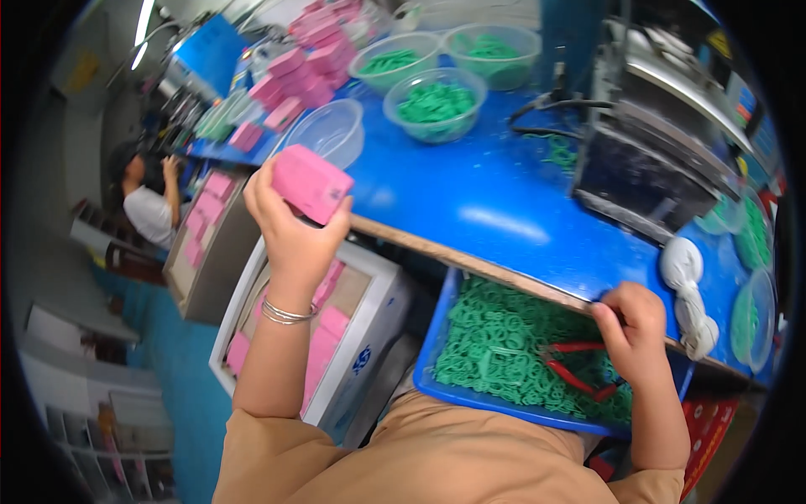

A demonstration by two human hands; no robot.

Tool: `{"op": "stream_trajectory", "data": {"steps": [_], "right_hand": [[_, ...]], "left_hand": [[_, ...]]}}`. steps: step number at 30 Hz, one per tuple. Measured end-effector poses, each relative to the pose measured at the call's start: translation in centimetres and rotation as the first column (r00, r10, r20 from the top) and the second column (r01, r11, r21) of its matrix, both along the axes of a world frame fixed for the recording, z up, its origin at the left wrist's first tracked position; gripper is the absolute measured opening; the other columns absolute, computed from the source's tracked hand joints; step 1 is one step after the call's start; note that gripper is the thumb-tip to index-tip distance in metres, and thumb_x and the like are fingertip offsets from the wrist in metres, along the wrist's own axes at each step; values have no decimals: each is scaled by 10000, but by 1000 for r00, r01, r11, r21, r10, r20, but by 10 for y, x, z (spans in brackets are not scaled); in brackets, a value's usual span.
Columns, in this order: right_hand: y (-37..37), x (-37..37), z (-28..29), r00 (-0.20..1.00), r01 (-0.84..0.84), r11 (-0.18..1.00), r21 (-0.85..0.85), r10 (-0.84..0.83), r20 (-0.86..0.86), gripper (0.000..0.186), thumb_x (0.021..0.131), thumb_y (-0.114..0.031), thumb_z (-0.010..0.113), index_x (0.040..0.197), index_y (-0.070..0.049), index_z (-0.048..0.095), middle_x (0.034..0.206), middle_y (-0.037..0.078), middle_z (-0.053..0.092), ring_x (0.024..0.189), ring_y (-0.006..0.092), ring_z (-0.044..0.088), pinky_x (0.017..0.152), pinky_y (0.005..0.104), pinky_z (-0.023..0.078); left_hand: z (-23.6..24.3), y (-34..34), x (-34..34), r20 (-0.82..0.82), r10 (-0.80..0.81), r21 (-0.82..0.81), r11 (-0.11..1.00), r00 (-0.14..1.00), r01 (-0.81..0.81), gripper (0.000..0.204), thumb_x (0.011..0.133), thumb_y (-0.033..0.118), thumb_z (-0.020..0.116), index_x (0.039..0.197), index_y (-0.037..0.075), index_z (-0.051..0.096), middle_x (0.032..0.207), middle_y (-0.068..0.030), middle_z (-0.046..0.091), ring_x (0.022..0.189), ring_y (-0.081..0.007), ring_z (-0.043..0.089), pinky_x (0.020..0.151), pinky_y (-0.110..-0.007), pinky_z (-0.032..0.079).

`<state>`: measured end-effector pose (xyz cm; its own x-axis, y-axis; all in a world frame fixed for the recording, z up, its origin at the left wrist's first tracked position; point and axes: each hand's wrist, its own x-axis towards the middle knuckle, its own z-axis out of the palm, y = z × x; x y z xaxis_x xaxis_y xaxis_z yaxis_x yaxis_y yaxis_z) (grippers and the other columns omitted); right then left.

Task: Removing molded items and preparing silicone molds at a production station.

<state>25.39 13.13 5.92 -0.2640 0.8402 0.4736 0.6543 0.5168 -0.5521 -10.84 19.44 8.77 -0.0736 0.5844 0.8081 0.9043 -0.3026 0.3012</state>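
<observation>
My left hand [294,231] is raised over the table's front edge, its fingers and thumb closed around a pink box-shaped block [312,183]. A small dark mark shows on the block's near face. At the table edge on the right, my right hand [631,329] is curled, thumb against the bent fingers; what it holds, if anything, is hidden. Just below and left of it, red-handled pliers [579,380] lie over a blue bin [432,391] full of small green ring-like pieces [495,336]. Whether the hand touches the pliers I cannot tell.
Several clear tubs of green pieces, one tub [435,105] nearest, stand on the blue table [437,189] beside stacked pink blocks [311,63]. A dark machine [638,160] stands right, near a white wrapped bundle [688,294]. A white box [374,294] holds pink blocks. Another person [149,202] sits left.
</observation>
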Motion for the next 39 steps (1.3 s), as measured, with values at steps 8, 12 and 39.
{"op": "stream_trajectory", "data": {"steps": [8, 12, 39], "right_hand": [[-7, 4, -6, 999, -12, 996, 90, 9, 32, 151, 688, -34, 605, 659, -42, 457, 588, 82, 434, 523, 244, 412, 513, 353, 290], [-10, 9, -11, 999, -7, 1000, 11, 6, 32, 142, 691, -45, 592, 675, -42, 451, 602, 82, 443, 537, 248, 411, 530, 355, 292], [-23, -5, -3, 970, 43, 983, -178, -84, -230, 177, 748, -25, 588, 635, -35, 451, 593, 52, 429, 544, 160, 408, 516, 283, 297]], "left_hand": [[-156, -71, -120, 138, 240, -608, 786, 961, -109, 739, 626, 281, 795, 1187, -33, 430, 1021, -189, 511, 898, -255, 541, 766, -325, 460], [-150, -65, -83, 245, 479, -865, 501, 843, -33, 660, 686, 256, 757, 1191, -45, 458, 958, -164, 564, 790, -203, 576, 695, -295, 483], [-125, -88, -132, -108, -175, -965, 256, 979, -61, 482, 576, 169, 737, 991, -17, 575, 936, -237, 603, 887, -353, 576, 788, -381, 468]]}}
